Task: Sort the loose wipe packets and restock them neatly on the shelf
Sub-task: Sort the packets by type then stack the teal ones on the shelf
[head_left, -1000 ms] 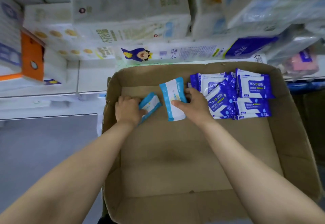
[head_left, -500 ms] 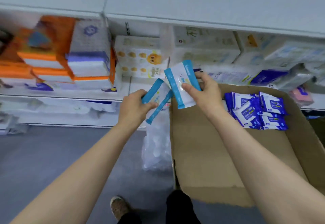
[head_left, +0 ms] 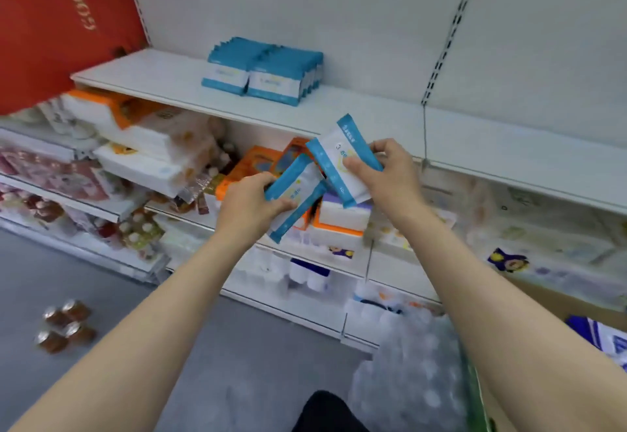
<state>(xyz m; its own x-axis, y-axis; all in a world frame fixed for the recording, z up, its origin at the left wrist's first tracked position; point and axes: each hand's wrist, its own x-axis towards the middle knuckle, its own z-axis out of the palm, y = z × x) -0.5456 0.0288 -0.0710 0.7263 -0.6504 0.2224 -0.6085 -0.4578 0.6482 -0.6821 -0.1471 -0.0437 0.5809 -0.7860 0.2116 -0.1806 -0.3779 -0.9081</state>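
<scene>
Left hand [head_left: 249,205] gripping a teal-and-white wipe packet [head_left: 294,194], thumb across its face, fingers curled behind. Right hand [head_left: 390,173] pinching a second wipe packet [head_left: 341,156], tilted, its lower corner just beside the first. Both held in the air in front of the shelf [head_left: 339,105], below its front edge. Stacked teal wipe packets [head_left: 264,70] standing in two rows near the shelf's back wall. Small jars [head_left: 64,324] on the floor at lower left.

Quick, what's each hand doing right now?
Left hand: grips a teal wipe packet.
Right hand: grips a second teal wipe packet.
</scene>
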